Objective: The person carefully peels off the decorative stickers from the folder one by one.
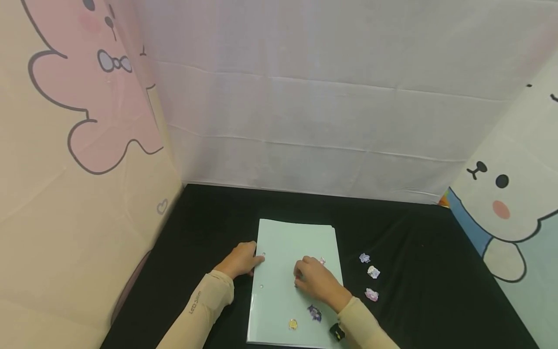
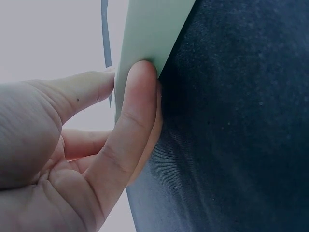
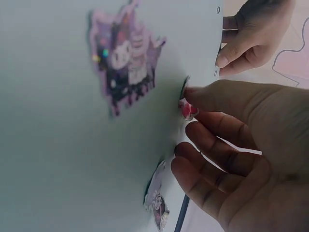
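A pale green folder [image 1: 296, 237] with two small ring holes near its left side lies on the black cloth. My left hand [image 1: 241, 259] grips its left edge, thumb on the top face and fingers at the side and beneath. Over the folder's middle, my right hand [image 1: 320, 280] pinches a small sticker with a pink-red part [image 3: 188, 111] between thumb and index finger, close to the surface. The other fingers are loosely bent. A purple sticker [image 1: 315, 313] and a yellow sticker [image 1: 293, 324] lie on the folder nearer me. A pinkish sticker [image 1: 322, 261] shows just beyond the right hand.
Three small stickers lie on the black cloth right of the folder: a lilac sticker [image 1: 364, 258], a whitish sticker [image 1: 373, 272] and a pink sticker [image 1: 371, 294]. A black sticker [image 1: 337, 332] sits by my right sleeve. White and cartoon-printed curtains [image 1: 305, 106] surround the table.
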Demonstrator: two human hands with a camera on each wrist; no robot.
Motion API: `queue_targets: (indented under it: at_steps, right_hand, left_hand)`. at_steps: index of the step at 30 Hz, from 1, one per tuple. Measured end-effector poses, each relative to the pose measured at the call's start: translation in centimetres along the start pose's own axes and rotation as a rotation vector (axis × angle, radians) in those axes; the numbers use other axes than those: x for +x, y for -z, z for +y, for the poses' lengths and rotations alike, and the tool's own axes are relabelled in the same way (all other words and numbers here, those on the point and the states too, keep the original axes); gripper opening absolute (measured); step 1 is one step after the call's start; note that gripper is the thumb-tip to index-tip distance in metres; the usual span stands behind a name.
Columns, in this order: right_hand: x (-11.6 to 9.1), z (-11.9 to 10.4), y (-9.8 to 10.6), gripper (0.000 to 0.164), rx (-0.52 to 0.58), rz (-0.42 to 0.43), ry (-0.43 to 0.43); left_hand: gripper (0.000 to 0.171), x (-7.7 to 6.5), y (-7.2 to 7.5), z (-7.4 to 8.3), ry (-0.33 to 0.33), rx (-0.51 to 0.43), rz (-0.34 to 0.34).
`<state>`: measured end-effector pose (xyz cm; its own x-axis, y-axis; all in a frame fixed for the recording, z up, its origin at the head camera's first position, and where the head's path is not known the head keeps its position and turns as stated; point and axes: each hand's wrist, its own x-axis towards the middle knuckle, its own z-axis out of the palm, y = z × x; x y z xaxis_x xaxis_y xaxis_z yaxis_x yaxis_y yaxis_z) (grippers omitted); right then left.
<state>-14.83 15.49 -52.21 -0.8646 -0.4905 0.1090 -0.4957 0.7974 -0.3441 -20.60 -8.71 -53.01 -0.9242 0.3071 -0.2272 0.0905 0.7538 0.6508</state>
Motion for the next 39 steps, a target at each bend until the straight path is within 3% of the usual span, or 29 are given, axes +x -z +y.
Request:
queue_targets:
  at_steps: [13,21,31,39]
  right_hand:
    - [0.0,0.4,0.2,0.019,0.048,-0.028,-0.086]
    - [-0.5,2.2,1.4,0.017,0.068,0.007,-0.164]
    - [-2.8,6.0,3.1,0.013,0.060,0.066,-0.305]
    - [-5.8,9.0,4.9,0.012,0.042,0.022,-0.421]
  left_hand:
    - [0.021,0.0,-0.2,-0.3,0.007,0.006,-0.008]
    - [0.021,0.1,-0.1,-0.3,-0.008,0.007,0.007]
    - [0.022,0.0,0.0,-0.4,-0.001,-0.006,0.007]
    - [0.022,-0.1,-0.1,-0.4,-0.005,-0.001,0.007]
